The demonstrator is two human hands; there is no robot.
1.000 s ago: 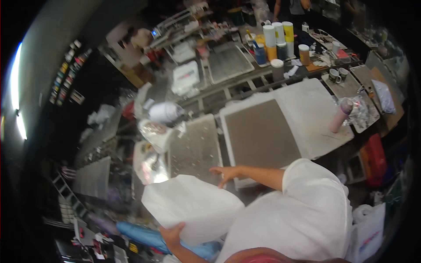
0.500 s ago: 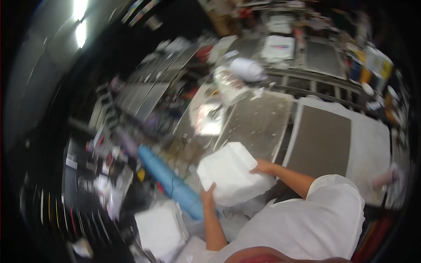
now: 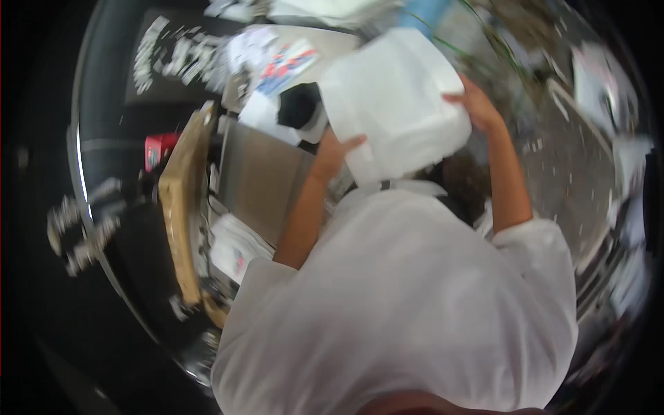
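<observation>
One flat, speckled grey panel [image 3: 564, 169] spans frame right; upper centre, the left hand [image 3: 333, 151] and right hand [image 3: 477, 104] grip a squarish white bundle [image 3: 394, 100].

Pale tabletop [image 3: 335, 43], upper left of centre, blurred, carries crumpled white plastic [image 3: 250, 47] and a red-and-blue printed sheet [image 3: 287, 67]. Grey board [image 3: 570, 176] at right has small white specks [image 3: 534, 145] scattered on it.

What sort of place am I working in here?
Probably a printing workshop, though blur limits certainty: a white flat piece with red-and-blue print, a flat grey rectangular panel and the held white sheet-like bundle suggest it.
</observation>
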